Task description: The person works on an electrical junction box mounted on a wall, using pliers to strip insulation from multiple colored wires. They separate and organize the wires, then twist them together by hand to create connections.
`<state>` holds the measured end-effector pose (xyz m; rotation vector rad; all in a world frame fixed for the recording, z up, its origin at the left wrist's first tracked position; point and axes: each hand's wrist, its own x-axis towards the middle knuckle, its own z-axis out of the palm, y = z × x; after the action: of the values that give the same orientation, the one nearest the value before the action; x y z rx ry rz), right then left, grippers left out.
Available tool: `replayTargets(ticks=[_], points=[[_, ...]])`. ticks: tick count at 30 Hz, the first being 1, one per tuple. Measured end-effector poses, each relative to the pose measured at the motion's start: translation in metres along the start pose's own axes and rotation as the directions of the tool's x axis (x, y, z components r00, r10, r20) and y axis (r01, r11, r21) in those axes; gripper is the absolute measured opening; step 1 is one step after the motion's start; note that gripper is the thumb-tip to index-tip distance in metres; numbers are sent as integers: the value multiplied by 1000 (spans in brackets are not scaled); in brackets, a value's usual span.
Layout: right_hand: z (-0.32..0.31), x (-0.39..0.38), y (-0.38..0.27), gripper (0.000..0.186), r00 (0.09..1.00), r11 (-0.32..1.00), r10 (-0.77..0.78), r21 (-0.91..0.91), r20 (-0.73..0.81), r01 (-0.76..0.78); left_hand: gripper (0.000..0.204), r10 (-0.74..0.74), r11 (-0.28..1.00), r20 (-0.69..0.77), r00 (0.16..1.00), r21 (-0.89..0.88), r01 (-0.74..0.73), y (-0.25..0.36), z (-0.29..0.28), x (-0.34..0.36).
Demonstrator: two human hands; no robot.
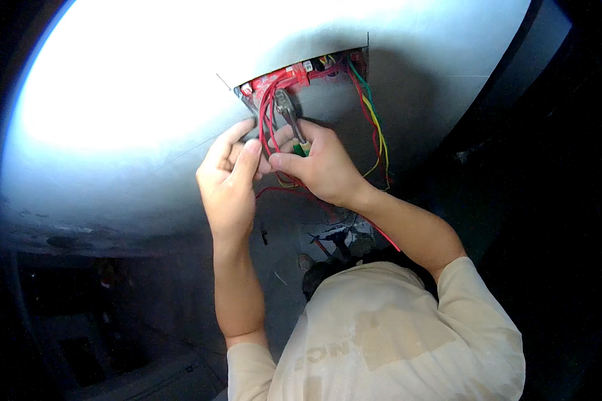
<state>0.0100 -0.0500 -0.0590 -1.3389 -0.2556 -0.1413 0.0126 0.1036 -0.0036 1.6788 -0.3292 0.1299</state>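
Red wires [263,113]: hung in a loose bundle from a red box [294,72] recessed in a pale wall [147,134]; the long axis is run nearly straight down the view, between the two hands. Both hands are set close to the bundle, the left on its left side, the right on its right; neither is clearly the nearer.

Pliers [290,115]: placed just right of the bundle, roughly along it; the head is pointed up and slightly left toward the box, the green grips slanted down into the right hand.

Right hand [324,164]: closed about the pliers, with the grips partly covered by fingers; the thumb tip is brought to the lower part of the bundle. Whether any wire is caught by the head of the pliers cannot be told.

Left hand [229,177]: fingers bent, thumb and forefinger parted, tips set at the bundle's left edge. Whether a strand is pinched by the other fingers cannot be told.

Yellow wire [376,121]: hung from the box's right end, alongside a green wire [362,80], well apart from the pliers' head.

Shirt [381,327]: beige, marked with darker patches.
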Motion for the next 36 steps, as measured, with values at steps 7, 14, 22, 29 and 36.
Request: replayTargets(ticks=[7,14,22,29,36], points=[[-3,-10,-5,21,987,986,148,70,70,-153,27,-221,964,183,958,-111,244,-2,-31,0],[0,-16,-6,22,983,989,121,70,136,-132,26,-227,928,263,938,-235,290,-17,-14,3],[-8,-23,-15,24,987,991,131,-16,88,-130,21,-133,916,289,948,-329,229,-35,-7,6],[-10,-15,-19,23,999,997,31,-67,21,-30,17,-205,905,210,956,-332,267,-14,-3,-1],[-3,-18,-20,23,998,992,56,-113,19,-54,16,-74,967,91,993,-235,93,-14,2,-1]])
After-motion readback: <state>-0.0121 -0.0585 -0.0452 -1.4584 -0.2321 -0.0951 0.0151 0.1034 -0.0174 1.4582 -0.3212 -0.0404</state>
